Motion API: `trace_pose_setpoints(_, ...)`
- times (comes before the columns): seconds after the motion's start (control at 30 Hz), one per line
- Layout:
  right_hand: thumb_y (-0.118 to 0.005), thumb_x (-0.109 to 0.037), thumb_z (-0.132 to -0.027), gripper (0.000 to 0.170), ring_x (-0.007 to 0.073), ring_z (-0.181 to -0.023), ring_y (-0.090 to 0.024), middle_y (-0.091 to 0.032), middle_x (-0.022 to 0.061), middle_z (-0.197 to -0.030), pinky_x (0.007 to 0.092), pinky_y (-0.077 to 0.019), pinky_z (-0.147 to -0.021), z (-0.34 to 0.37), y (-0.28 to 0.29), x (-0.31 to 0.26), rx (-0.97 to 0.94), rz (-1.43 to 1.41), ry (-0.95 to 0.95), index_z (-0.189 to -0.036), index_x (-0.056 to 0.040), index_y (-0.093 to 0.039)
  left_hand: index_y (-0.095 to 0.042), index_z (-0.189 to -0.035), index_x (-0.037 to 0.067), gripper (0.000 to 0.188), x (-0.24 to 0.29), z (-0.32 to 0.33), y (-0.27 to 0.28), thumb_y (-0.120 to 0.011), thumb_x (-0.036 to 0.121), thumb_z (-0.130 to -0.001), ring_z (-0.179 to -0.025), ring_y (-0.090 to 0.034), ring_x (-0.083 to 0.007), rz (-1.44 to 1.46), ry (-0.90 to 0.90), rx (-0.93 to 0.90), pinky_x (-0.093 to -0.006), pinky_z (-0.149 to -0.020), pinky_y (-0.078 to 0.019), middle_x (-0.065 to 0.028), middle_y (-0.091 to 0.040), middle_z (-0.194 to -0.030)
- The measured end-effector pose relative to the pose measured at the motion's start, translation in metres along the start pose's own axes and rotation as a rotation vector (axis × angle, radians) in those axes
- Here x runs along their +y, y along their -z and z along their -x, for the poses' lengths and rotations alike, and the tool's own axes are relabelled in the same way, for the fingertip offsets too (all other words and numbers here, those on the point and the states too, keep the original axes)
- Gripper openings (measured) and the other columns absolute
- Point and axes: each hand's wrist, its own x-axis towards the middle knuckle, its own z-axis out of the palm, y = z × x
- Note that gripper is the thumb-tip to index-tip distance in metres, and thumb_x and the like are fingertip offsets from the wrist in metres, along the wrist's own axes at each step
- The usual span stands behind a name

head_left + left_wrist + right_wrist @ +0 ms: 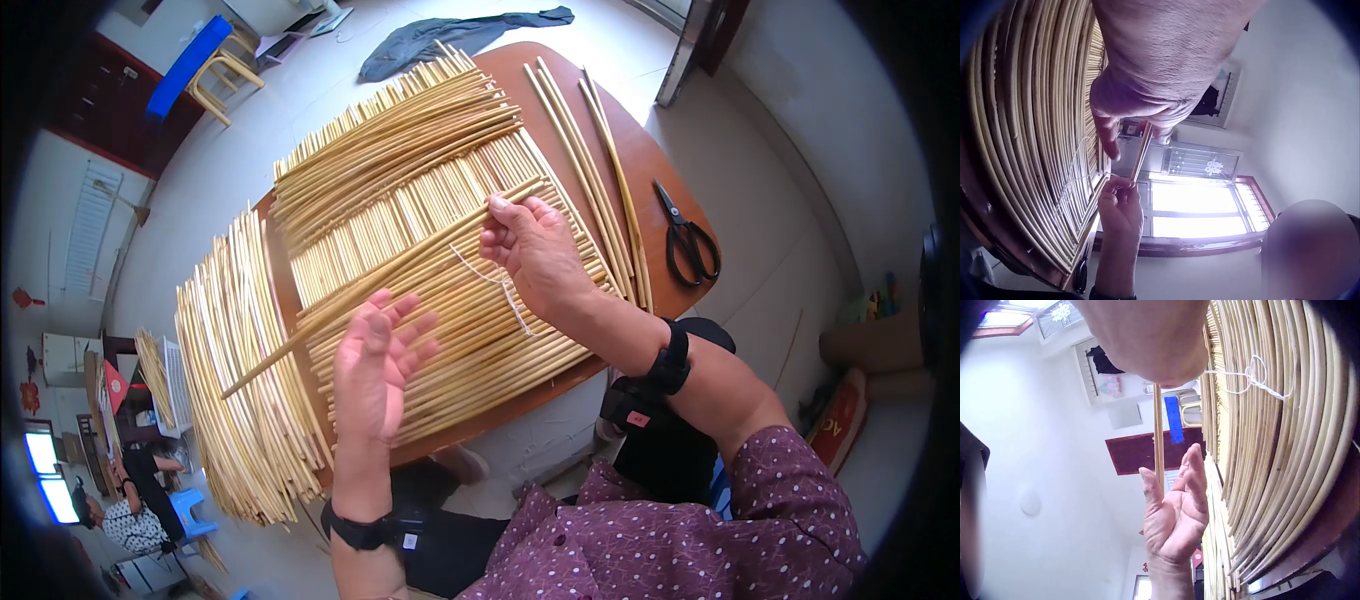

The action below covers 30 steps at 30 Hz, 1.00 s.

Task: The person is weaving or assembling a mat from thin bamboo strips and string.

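Observation:
My right hand (540,255) pinches long straw-coloured reed sticks (385,295) near one end, thumb on top. They slant over a layered mat of reeds (450,370); in the right wrist view the held reed sticks (1159,431) look like a thin pair. My left hand (378,365) is beside their middle, palm turned up and fingers spread, holding nothing. In the left wrist view the left hand (1147,69) overlaps part of the sticks. White string (512,300) with a loose knot lies on the mat below the right hand.
Black-handled scissors (690,245) and several loose reeds (585,160) lie on the brown table (655,170). A reed bundle (385,150) lies across the mat's far part; more reeds (235,400) extend at the left. Another person (130,500) sits far left.

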Motion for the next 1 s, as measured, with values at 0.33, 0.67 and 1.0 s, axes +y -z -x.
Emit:
trace_pose_setpoints(0.33, -0.065, -0.019, -0.098, 0.015, 0.0122, -0.072, -0.061, -0.061, 0.0037, -0.085, 0.0260, -0.0550, -0.068, 0.000, 0.000, 0.008, 0.032, 0.001, -0.138, -0.099, -0.0052, -0.058, -0.064, -0.108, 0.003, 0.029, 0.007, -0.012, 0.014, -0.070, 0.027, -0.094, -0.099, -0.071, -0.0289, 0.135, -0.086, 0.252, -0.0320, -0.078, -0.0625, -0.0176, -0.070, -0.104)
trace_pose_setpoints(0.67, -0.063, -0.024, -0.099, 0.019, 0.0147, -0.076, -0.063, -0.060, 0.0047, -0.085, 0.0293, -0.0559, -0.075, -0.008, 0.004, 0.008, -0.031, 0.091, -0.123, -0.097, -0.0067, -0.055, -0.063, -0.109, 0.001, 0.028, 0.004, -0.017, 0.021, -0.069, 0.024, -0.095, -0.101, -0.070, -0.0296, 0.197, -0.108, 0.261, -0.0319, -0.079, -0.0626, -0.0194, -0.069, -0.106)
trace_pose_setpoints(1.0, -0.065, -0.021, -0.098, 0.018, 0.0140, -0.076, -0.064, -0.060, 0.0038, -0.085, 0.0271, -0.0581, -0.067, -0.017, 0.018, 0.008, 0.000, 0.097, -0.093, -0.096, -0.0053, -0.056, -0.062, -0.104, 0.002, 0.024, -0.008, -0.023, 0.024, -0.067, 0.023, -0.096, -0.096, -0.072, -0.0332, 0.261, -0.150, 0.200, -0.0341, -0.074, -0.0658, -0.0195, -0.069, -0.107)
